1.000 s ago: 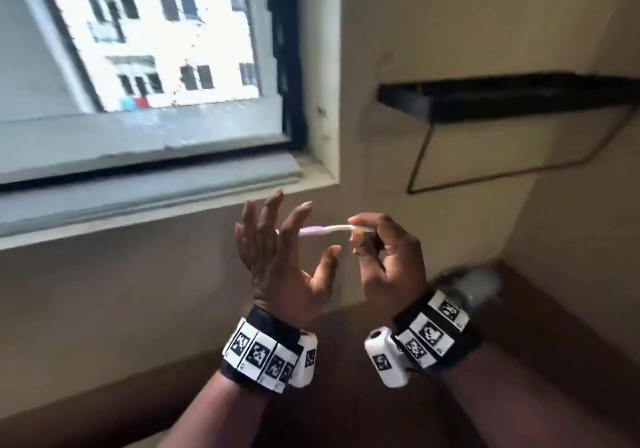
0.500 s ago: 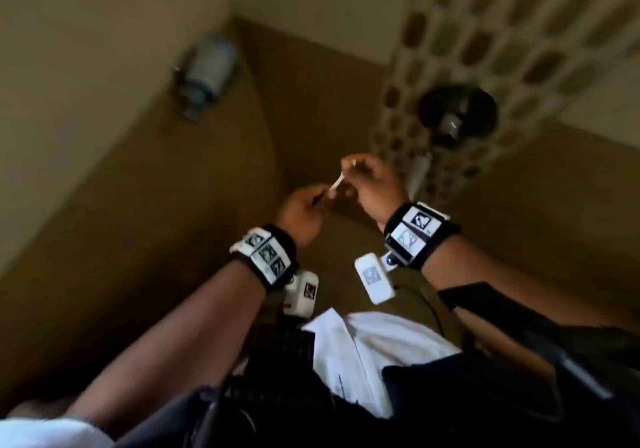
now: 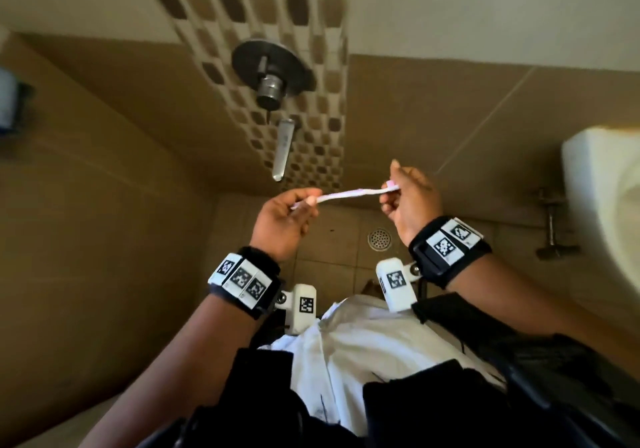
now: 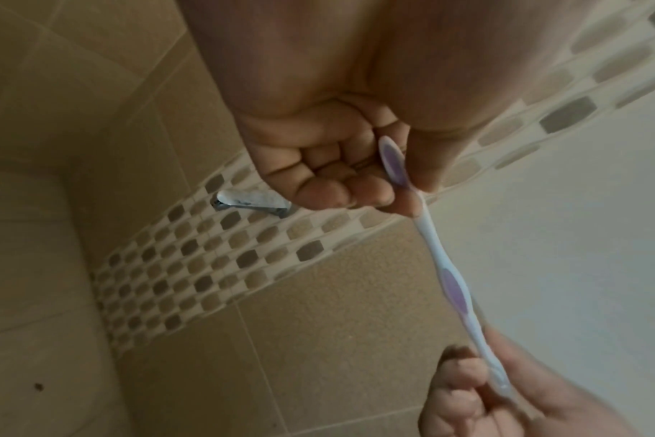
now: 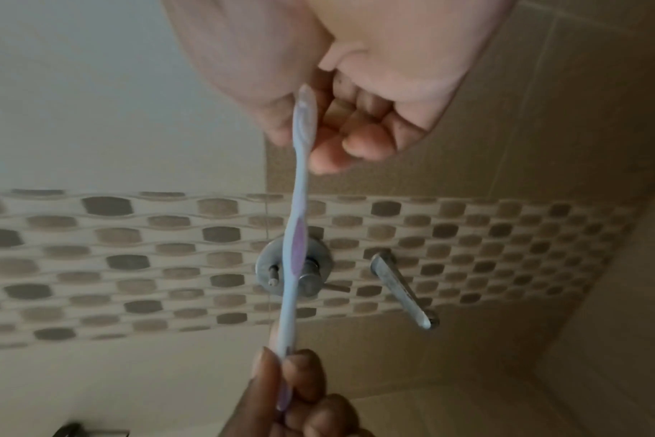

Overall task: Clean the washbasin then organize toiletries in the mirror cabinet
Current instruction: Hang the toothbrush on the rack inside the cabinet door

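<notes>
A slim white-and-purple plastic toothbrush is held level between the left hand and right hand, fingers pinching each end, white washbasin at three o'clock; cabinet stowage is judged outstanding, basin cleaning unverifiable.

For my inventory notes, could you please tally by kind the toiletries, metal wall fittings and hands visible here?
Toothbrush: 1, white and purple, held at one end by the left hand and at the other by the right hand.
Metal wall fittings: 2, the round valve and the spout.
Hands: 2.
Total: 5.
</notes>
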Action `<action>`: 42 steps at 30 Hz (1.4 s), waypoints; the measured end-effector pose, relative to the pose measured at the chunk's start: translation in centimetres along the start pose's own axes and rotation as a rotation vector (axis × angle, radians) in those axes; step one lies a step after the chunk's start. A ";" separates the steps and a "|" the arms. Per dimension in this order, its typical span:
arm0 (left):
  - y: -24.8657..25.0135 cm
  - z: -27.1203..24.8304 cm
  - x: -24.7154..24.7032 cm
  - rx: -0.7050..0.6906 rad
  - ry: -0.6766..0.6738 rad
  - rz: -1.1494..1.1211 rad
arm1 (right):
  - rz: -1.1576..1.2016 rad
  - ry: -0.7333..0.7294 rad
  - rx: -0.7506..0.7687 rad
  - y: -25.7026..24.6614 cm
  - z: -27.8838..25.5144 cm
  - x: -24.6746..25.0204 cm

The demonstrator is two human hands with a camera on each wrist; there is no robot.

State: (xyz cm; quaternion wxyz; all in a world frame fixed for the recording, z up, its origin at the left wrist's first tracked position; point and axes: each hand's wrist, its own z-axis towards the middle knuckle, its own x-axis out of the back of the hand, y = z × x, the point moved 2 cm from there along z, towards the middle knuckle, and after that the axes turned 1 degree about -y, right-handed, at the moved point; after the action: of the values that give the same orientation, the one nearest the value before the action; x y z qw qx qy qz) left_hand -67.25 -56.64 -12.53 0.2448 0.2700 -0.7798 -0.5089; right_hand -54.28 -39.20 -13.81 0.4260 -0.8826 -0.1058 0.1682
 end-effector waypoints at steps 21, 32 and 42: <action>1.3 -12.2 -14.1 -0.152 -0.705 0.138 | 0.341 0.196 0.418 -0.4 -18.6 19.5; 3.4 -18.3 -29.7 -0.192 -0.990 0.219 | 0.324 0.195 0.399 -1.5 -23.5 31.7; 4.2 -26.1 -52.8 -0.113 -1.047 0.336 | 0.301 0.232 0.512 -5.0 -24.6 50.6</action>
State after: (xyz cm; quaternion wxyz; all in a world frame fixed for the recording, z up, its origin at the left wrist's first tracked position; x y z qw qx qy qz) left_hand -12.06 -37.08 -4.84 -0.0837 -0.1611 -0.8013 -0.5701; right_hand 1.69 -37.04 -6.02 0.6140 -0.7657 0.1213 0.1486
